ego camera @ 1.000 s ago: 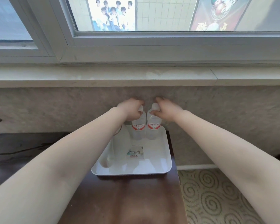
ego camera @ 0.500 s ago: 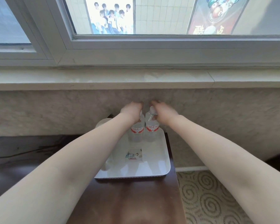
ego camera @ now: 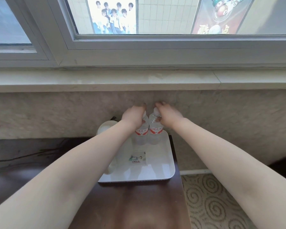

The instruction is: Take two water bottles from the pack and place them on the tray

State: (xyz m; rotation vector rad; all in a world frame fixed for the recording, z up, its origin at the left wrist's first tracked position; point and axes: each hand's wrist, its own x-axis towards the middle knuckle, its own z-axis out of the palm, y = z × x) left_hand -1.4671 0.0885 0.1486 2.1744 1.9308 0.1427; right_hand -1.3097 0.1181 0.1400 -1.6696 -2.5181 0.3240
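Note:
Two clear water bottles with red-and-white labels stand upright side by side at the far end of a white tray (ego camera: pixel 165 164). My left hand (ego camera: pixel 133 115) grips the top of the left bottle (ego camera: pixel 141 133). My right hand (ego camera: pixel 167 115) grips the top of the right bottle (ego camera: pixel 155 132), whose white cap shows between my fingers. The bottles touch each other. No pack is in view.
The tray sits at the right end of a dark wooden table (ego camera: pixel 130 204), against a textured wall below a window sill (ego camera: pixel 106 81). A small printed card (ego camera: pixel 138 158) lies in the tray. A round white object (ego camera: pixel 105 128) is behind the tray's left corner. Patterned carpet (ego camera: pixel 213 204) lies to the right.
Both hands, still holding the bottles, sit a little lower in the frame than a second ago as the view tilted up; the bottles stay upright at the tray's far end.

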